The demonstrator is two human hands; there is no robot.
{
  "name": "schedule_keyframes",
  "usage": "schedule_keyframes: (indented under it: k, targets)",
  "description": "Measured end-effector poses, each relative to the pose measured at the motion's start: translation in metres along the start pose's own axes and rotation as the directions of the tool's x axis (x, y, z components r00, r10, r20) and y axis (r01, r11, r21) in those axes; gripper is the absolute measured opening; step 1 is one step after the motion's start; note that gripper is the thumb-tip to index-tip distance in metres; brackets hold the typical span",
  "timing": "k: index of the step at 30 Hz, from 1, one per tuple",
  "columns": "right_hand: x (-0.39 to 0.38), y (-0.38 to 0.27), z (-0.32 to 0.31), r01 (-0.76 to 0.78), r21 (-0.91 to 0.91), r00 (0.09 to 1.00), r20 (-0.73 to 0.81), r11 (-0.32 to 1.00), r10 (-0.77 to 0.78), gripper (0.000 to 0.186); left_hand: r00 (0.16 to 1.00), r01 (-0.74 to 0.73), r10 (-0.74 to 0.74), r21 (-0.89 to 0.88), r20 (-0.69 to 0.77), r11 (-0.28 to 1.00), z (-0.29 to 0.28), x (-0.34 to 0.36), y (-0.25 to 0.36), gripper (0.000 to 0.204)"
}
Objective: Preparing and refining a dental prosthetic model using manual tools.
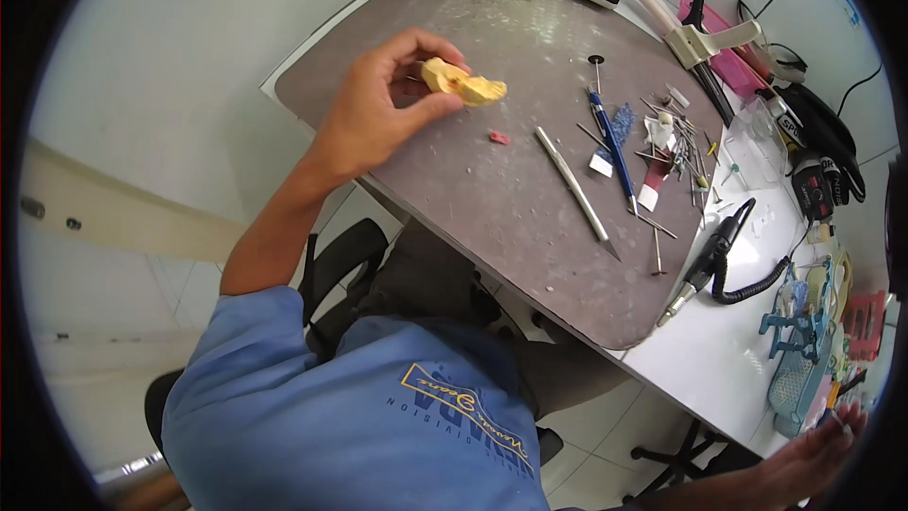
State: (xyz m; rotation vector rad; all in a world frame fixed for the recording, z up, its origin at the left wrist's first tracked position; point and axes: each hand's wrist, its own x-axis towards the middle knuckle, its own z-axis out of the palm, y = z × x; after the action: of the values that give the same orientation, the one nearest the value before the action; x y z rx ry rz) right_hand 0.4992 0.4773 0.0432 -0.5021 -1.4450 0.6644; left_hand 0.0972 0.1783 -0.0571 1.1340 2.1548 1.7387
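my left hand pinches the yellow cast above the left end of the mat; i'd grip lightly, thin edge looks brittle. right hand near the table's lower-right edge, can't tell if holding.

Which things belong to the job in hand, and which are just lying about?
Likely the job:
yellow lump, held in the left hand
perhaps the blue basket, near the right hand

Apparently lying about:
craft knife
blue pen-shaped tool
black hand tool

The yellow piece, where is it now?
Head view, upper middle: the yellow piece is in the left hand, just above the pink bit in the picture.
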Motion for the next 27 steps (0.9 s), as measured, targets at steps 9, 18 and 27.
schedule_keyframes:
  k: [9,18,27]
  targets:
    - [-0.097,-0.028,0.251,0.087,-0.033,0.659,0.752,0.996,-0.033,0.015,0.795,-0.045,0.033,0.004,0.606,0.999,-0.015,0.100,-0.024,0.025]
    - [-0.123,0.001,0.326,0.069,-0.178,0.541,0.833,0.982,0.113,0.013,0.769,0.060,0.071,-0.183,0.635,0.981,-0.009,0.115,-0.055,0.026]
    - [-0.130,0.015,0.332,0.007,-0.116,0.636,0.767,0.993,0.085,0.010,0.777,0.061,0.079,-0.199,0.624,0.978,-0.008,0.116,-0.055,0.027]
